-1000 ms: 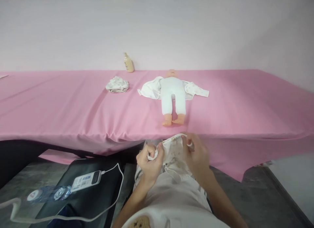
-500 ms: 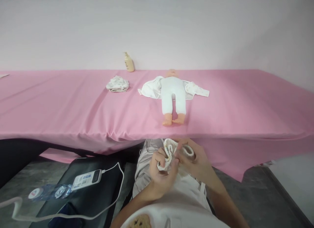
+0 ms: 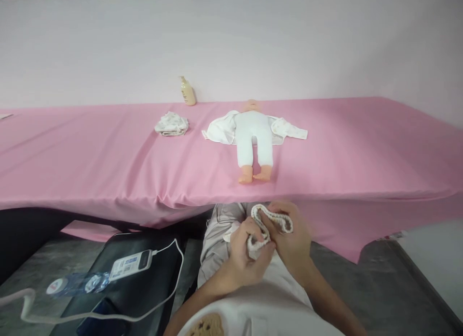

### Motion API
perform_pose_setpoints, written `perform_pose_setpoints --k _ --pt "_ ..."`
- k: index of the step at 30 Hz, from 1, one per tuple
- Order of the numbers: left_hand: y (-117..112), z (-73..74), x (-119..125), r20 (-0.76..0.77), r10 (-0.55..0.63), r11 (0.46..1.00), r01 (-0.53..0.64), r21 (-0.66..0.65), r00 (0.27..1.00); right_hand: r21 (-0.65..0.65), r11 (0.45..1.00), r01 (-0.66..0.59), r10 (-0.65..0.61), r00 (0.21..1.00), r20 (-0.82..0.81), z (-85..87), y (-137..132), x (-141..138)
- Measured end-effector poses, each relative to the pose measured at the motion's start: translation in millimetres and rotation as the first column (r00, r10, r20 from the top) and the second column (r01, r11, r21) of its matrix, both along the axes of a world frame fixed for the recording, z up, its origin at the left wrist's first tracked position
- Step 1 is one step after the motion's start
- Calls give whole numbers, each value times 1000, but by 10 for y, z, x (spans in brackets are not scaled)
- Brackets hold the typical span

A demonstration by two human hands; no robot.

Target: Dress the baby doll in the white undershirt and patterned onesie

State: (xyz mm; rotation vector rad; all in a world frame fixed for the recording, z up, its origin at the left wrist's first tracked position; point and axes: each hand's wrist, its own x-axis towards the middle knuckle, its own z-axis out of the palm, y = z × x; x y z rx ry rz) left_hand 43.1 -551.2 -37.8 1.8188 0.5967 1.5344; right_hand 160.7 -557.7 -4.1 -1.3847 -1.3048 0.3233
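Observation:
Over my lap, both hands hold a small white baby garment [image 3: 259,244] by its gathered, stretchy edge; its exact kind is hard to make out. My left hand [image 3: 246,259] is closed on the near left side of the opening. My right hand [image 3: 294,239] grips the other side, its thumb inside the rim. Beyond them, a baby doll [image 3: 254,133] lies on its back on the pink-covered table [image 3: 343,167], feet toward me. Its body is white and its feet are bare. A white baby shirt [image 3: 222,128] lies spread open beneath it, sleeves out to both sides.
A folded pile of white cloth [image 3: 171,124] lies left of the doll. Behind it, a pump bottle [image 3: 187,91] stands by the white wall. At lower left, a black chair [image 3: 144,278] carries a white power bank [image 3: 130,264] with a cable, a plastic bottle [image 3: 77,284] and a dark phone [image 3: 103,319].
The garment's edge is spread wider between my hands, and both hands have shifted slightly to the right. The doll and the other things stay in place; the view tilts a little.

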Motion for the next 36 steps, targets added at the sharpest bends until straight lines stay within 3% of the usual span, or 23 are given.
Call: perform_pose_setpoints --k 3,6,11,14,16,18,20,23,28,34,36 --pt "-3 20 -52 -99 8 998 -1 70 995 -62 980 -187 178 976 -124 35 -65 23" --pt "14 -17 -68 -161 -3 994 21 108 987 -46 918 -393 381 909 -167 88 -90 81" --pt "47 -144 -34 -59 -32 977 43 207 998 -66 873 -484 472 870 -140 130 -38 148" --pt "96 -125 -59 33 143 958 -147 246 989 -62 870 -489 480 869 -121 124 1 190" --pt "152 -56 -100 84 324 907 -335 255 942 -58 900 -432 424 898 -115 117 21 208" --pt "214 40 -144 52 431 871 -431 237 901 -42 929 -368 361 926 -113 113 38 212" --pt "258 131 -174 -83 393 906 -371 203 916 0 939 -343 341 934 -109 110 54 208" --pt "261 200 -176 -232 226 974 -215 73 946 89 932 -351 360 925 -125 99 80 208" --pt "202 151 -140 -205 236 971 -241 2 950 105 933 -343 358 913 -194 66 116 269" --pt "226 189 -198 -208 137 985 -156 -78 968 40 873 -486 476 829 -294 118 120 386" --pt "219 210 -224 -214 122 989 -137 -58 969 3 879 -476 453 835 -311 122 106 417"
